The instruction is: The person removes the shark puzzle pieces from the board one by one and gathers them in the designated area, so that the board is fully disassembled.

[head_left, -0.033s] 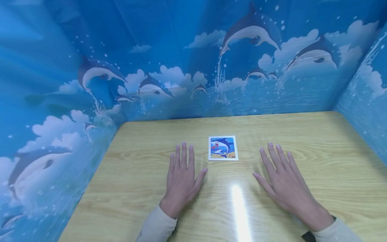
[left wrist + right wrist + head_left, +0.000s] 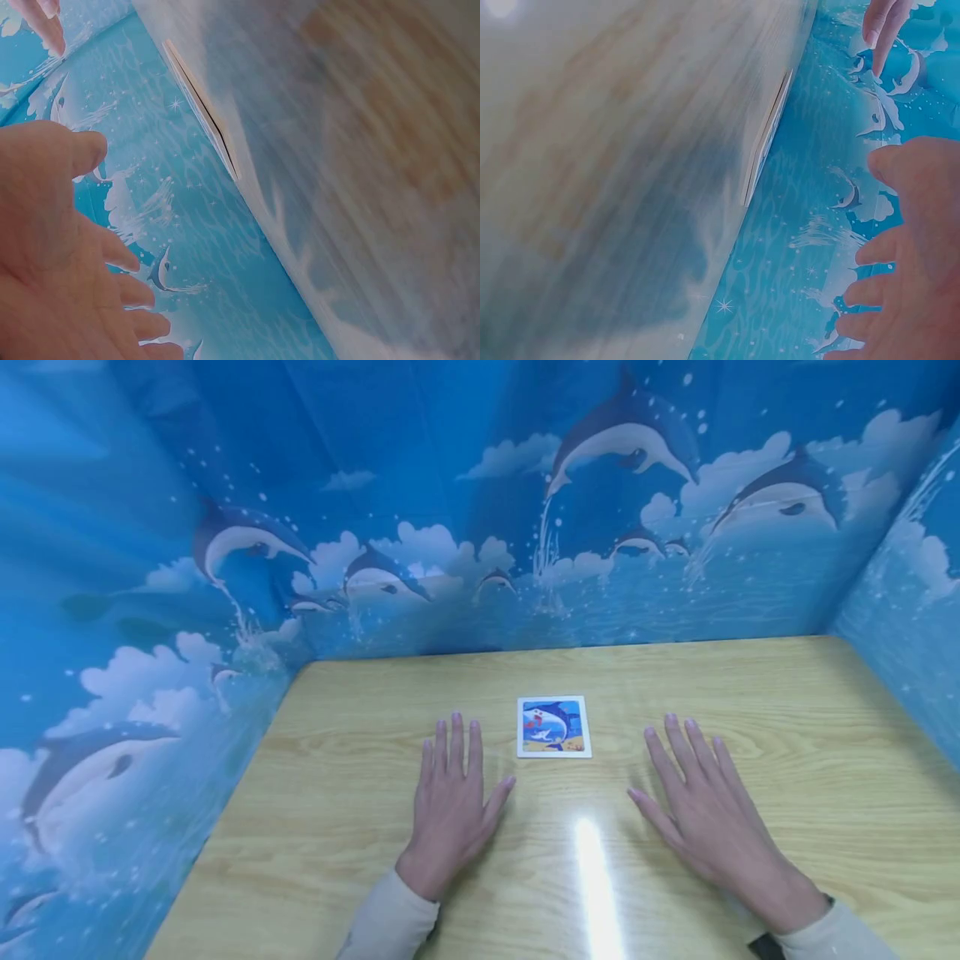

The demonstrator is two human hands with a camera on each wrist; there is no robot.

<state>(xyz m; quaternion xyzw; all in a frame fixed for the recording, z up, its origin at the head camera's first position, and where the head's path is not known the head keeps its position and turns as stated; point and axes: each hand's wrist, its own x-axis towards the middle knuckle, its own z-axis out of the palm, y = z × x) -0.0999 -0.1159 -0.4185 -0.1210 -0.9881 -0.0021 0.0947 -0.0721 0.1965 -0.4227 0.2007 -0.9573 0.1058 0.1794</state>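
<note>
One square tile (image 2: 553, 727), white-bordered, blue sea-creature picture, lying flat

Tabletop (image 2: 337, 793): pale yellow-brown, wavy wood grain. Picture card (image 2: 554, 727), on tabletop: white border; blue scene, dark-blue and white sea creature, small red marks, sandy-yellow strip. Backdrop (image 2: 450, 435), behind and beside tabletop: blue, printed with dolphins, white clouds. Sleeves (image 2: 392, 914), tabletop's near side: pale grey-beige.
</note>
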